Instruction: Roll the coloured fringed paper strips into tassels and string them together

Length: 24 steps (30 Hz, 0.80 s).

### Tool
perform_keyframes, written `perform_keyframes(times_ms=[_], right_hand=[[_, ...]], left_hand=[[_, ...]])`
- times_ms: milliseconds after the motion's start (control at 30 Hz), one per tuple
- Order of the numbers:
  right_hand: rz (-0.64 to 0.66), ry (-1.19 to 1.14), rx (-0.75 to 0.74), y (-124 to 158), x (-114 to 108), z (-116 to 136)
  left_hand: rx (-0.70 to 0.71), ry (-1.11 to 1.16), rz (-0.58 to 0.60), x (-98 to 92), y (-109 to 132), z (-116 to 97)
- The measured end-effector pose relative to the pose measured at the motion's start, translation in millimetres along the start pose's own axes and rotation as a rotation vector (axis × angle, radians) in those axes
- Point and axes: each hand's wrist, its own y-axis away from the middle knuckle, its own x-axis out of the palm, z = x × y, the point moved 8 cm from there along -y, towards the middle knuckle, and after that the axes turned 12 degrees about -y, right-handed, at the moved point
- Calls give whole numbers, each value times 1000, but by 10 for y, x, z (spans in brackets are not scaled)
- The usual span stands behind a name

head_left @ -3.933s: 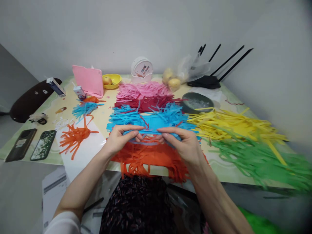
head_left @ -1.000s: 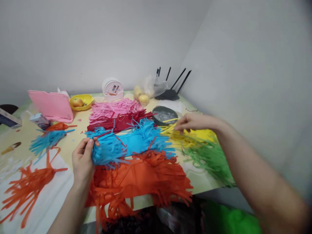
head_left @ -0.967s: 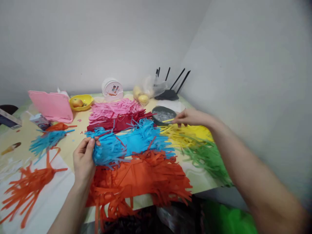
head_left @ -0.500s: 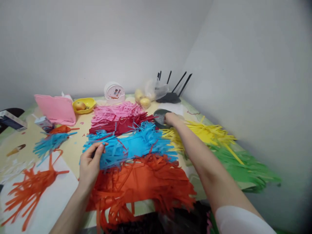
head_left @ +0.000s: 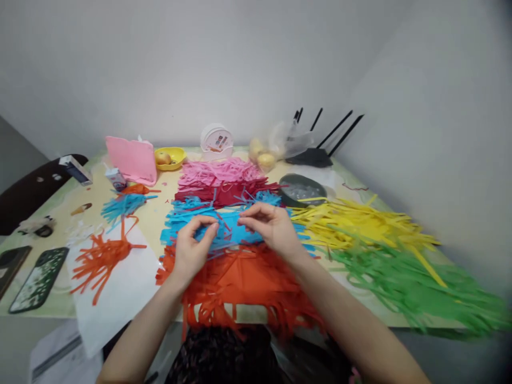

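Blue fringed paper (head_left: 230,230) is clamped in both grips, left hand (head_left: 191,250) and right hand (head_left: 273,230) pinching it; a hard tug apart could rip it.

Matt blue paper fringe (head_left: 236,232)

Paper strips (head_left: 232,234) crowd the frame's centre and right. Left of centre is bare table (head_left: 157,215), with phones (head_left: 40,277) at the lower left.

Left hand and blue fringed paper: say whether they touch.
Touching. The head view shows the left hand pinching strips of the blue fringed paper between thumb and fingers.
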Motion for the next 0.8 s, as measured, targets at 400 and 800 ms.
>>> perform_keyframes(times_ms=[400, 800], right_hand=[[84, -163, 35, 428, 688, 35], [122, 66, -65, 609, 746, 24]], left_hand=[[413, -387, -38, -267, 469, -335], [311, -246, 71, -211, 618, -123]])
